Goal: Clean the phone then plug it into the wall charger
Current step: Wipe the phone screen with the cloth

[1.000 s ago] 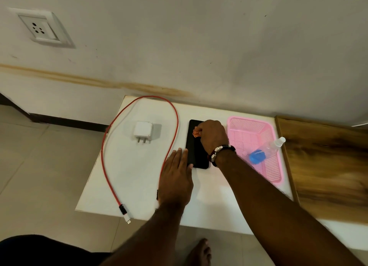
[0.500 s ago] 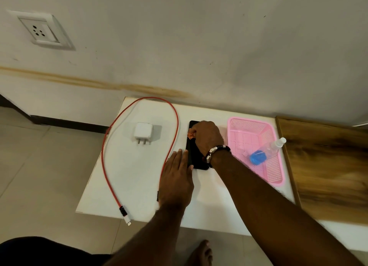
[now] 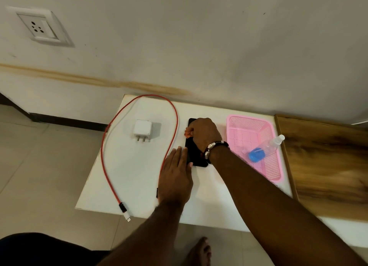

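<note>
The phone (image 3: 196,158) lay flat on the white bench (image 3: 139,186), its long axis running away from the person toward the wall, with the pink basket (image 3: 256,146) just to its right and the loop of the red cable (image 3: 103,158) to its left. The right hand (image 3: 205,134) was closed over a small orange cloth (image 3: 188,133), pressing it down on the far half of the phone, near its left edge; only a corner of the cloth showed past the knuckles. The left hand (image 3: 176,176) lay open and flat on the bench, fingers together, their tips resting against the near left corner of the phone, apparently steadying it. So both hands were at the phone, the right on top and farther out, the left nearer the body and to the side. By the look of it the wiping step was under way, and the stroke would most likely run along the phone's length, back toward the person. The white charger (image 3: 143,129) sat unplugged inside the cable loop, prongs pointing toward the person, and the cable's near connector (image 3: 127,218) hung over the bench's front edge. The wall socket (image 3: 38,28) was well up and to the left, apart from everything. A spray bottle (image 3: 264,149) lay on its side in the basket.
</note>
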